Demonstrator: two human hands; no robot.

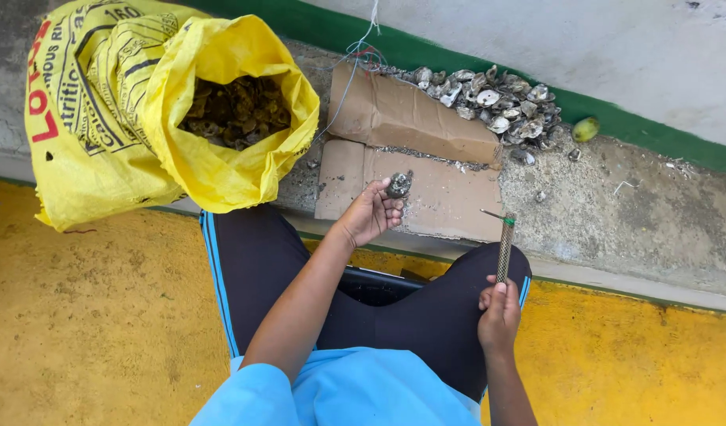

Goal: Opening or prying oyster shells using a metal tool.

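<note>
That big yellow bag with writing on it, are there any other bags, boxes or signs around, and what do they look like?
Yellow sack: upper left, open and slumped, black and red print on its side, dark rough lumps inside.
Flattened cardboard: plain brown, lying on the concrete ledge right of the sack, no label visible.
No signs or screens in view.
The left hand holds a shell over the cardboard.

The cardboard (426,150) in front is mostly bare, so a hand can move there. A big yellow sack (174,118) blocks the left side. A pile of shells (497,99) blocks the far right, near the wall (615,47). The ledge (631,213) to the right is open.
</note>
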